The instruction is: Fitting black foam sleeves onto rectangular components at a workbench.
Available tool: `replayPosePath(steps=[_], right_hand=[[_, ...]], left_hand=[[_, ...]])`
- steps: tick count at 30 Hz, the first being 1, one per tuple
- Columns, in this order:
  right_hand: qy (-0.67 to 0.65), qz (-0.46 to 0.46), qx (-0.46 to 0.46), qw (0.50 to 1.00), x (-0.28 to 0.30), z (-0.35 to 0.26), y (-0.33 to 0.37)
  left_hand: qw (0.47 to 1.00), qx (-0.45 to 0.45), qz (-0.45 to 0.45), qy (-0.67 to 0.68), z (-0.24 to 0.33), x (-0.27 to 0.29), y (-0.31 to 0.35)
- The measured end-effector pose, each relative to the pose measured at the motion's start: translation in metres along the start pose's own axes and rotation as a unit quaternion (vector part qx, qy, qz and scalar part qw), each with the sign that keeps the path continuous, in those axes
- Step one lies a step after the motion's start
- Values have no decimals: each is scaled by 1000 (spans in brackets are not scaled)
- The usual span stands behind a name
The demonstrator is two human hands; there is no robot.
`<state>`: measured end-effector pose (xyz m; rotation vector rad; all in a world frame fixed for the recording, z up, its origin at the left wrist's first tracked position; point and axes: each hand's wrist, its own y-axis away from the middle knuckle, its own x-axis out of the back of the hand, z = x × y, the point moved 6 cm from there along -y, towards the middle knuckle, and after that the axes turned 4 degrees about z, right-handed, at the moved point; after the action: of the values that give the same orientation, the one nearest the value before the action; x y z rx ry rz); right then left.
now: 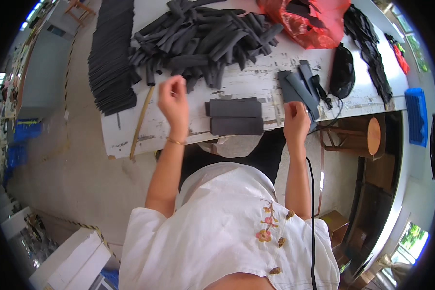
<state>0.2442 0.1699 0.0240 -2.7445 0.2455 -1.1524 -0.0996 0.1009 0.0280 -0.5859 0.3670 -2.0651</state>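
Observation:
My left hand [173,102] is raised over the near part of the table, just below the heap of dark grey rolled fabric pieces [198,38]. Its fingers are curled into a pinch; what they hold, if anything, is too small to make out. My right hand [296,123] is closed at the table's near edge, beside several flat dark grey-blue pieces [290,87]. Whatever lies inside its fingers is hidden. Between the hands, two stacks of flat dark grey fabric pieces [236,125] lie against each other, touched by neither hand.
A long overlapping row of dark pieces [111,58] covers the table's left side, with a wooden stick [141,123] nearby. A red plastic bag [311,26], a black pouch [342,71] and black strips [372,53] occupy the right. A wooden stool [357,137] stands below; a black cable [311,217] hangs along my right side.

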Motion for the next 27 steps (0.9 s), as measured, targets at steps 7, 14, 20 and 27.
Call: replayPosePath(steps=[7, 14, 20, 27], right_hand=[[229, 159, 83, 957, -4, 16, -52], [408, 44, 155, 899, -36, 33, -69], [300, 163, 205, 917, -18, 29, -62], [151, 78, 210, 963, -15, 33, -51]], left_hand=[[930, 306, -198, -36, -52, -36, -47], [817, 503, -43, 279, -93, -62, -8], [745, 510, 18, 429, -67, -52, 8], [681, 551, -43, 481, -64, -31, 18]])
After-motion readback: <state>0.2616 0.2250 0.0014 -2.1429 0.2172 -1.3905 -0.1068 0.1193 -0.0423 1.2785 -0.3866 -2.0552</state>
